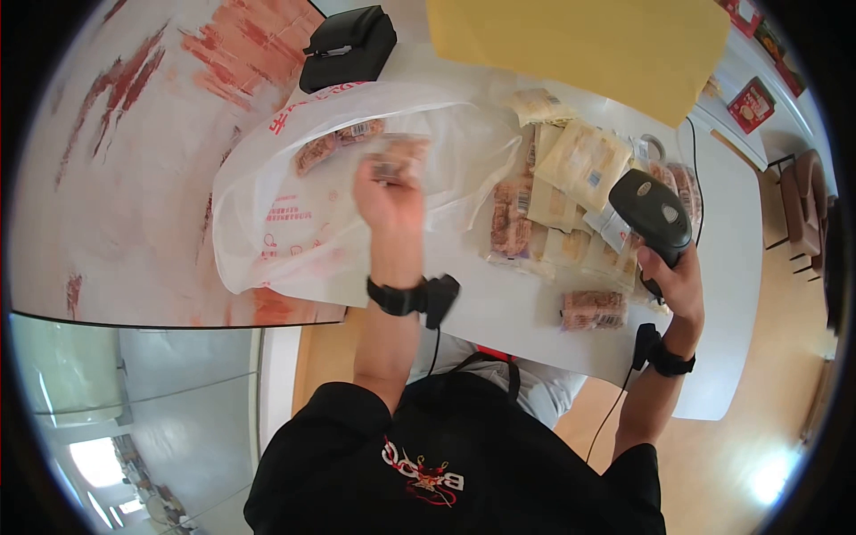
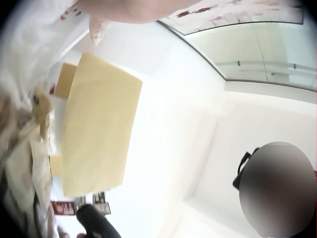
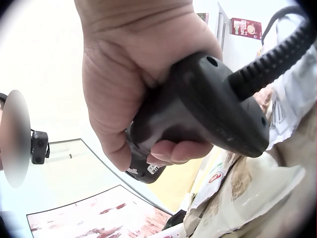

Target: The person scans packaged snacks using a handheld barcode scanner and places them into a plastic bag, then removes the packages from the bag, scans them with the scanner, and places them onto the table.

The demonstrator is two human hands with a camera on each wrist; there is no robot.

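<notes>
My left hand [image 1: 390, 203] holds a clear snack packet [image 1: 408, 153] with brownish contents, blurred, over a white plastic bag [image 1: 241, 201] with red print. Inside the bag lie similar brown packets [image 1: 315, 154]. In the left wrist view only part of the hand [image 2: 133, 9] shows at the top edge. My right hand [image 1: 682, 283] grips a black handheld barcode scanner [image 1: 653, 212] by its handle, its head over the right side of a packet pile. The right wrist view shows fingers wrapped round the scanner's handle [image 3: 168, 109], a ribbed cable leaving its base.
Cream and brown packets [image 1: 584, 160] are heaped right of the bag. One brown packet [image 1: 594, 310] lies apart near the table's front edge. A black case [image 1: 349, 45] and a yellow sheet [image 1: 580, 45] are at the back. The scanner's cable [image 1: 699, 178] runs along the right.
</notes>
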